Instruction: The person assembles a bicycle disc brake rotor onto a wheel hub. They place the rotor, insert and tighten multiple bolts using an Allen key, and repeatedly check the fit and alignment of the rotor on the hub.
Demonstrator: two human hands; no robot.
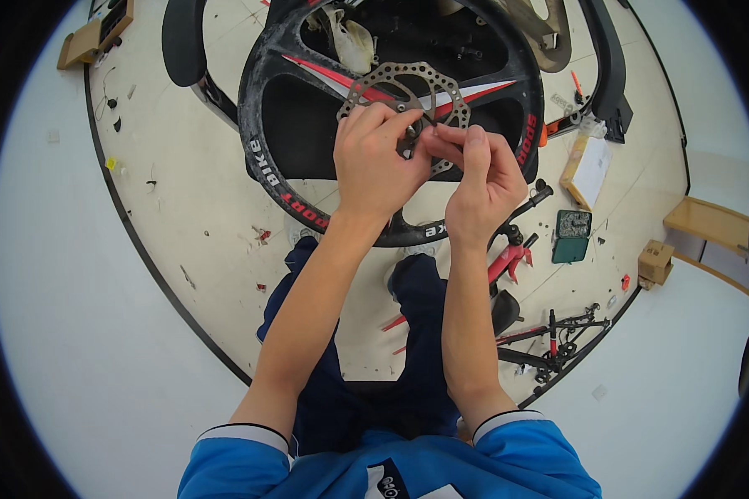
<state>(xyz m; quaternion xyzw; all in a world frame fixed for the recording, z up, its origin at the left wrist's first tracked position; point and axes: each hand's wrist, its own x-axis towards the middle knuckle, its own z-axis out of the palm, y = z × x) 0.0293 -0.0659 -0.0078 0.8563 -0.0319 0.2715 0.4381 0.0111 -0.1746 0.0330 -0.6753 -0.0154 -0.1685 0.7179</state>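
Note:
A black bicycle wheel (268, 170) with wide spokes and red and white markings lies flat before me on a black chair seat (300, 129). On its hub sits a silver brake disc (431, 77) pierced with holes. My left hand (374, 162) rests over the disc's near left part, fingers bent in at the hub; what they grip is hidden. Just right of it, my right hand (484, 179) is closed in a pinch by the hub, its fingertips almost meeting the left hand's. A thin dark piece shows between the hands, too small to name.
Chair armrests (183, 46) flank the wheel. A whitish crumpled glove or cloth (354, 43) lies at its far side. On the floor to the right are a white box (589, 170), an open green case (572, 237) and a bicycle frame (549, 353). Small scraps litter the left floor.

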